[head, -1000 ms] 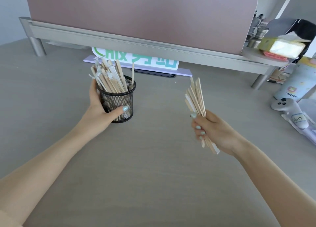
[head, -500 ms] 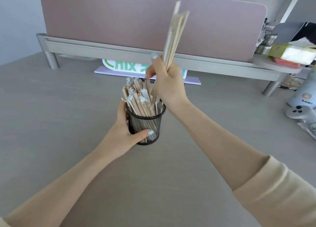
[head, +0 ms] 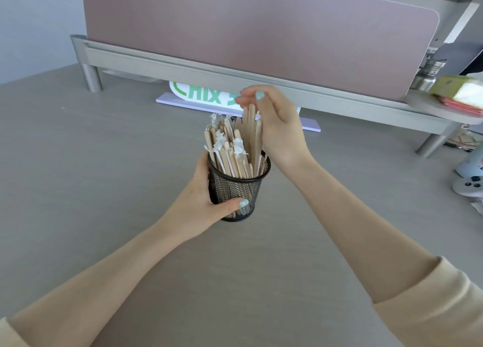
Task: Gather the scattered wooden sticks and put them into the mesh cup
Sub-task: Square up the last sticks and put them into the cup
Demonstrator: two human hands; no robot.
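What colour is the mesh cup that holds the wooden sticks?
Black; the mesh cup shows best in the head view.

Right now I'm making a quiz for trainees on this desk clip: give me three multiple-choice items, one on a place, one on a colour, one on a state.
1. Where are the wooden sticks?
A. scattered on the desk
B. standing in the mesh cup
C. on the shelf

2. What colour is the mesh cup?
A. black
B. white
C. pink

3. What is the left hand doing?
A. lying flat on the desk
B. holding a bundle of sticks
C. gripping the cup

Key: 1 B, the sticks rise out of the cup's rim; 2 A, its mesh is black; 3 C, the thumb and fingers wrap the cup's side, while the right hand is open beside the stick tops.
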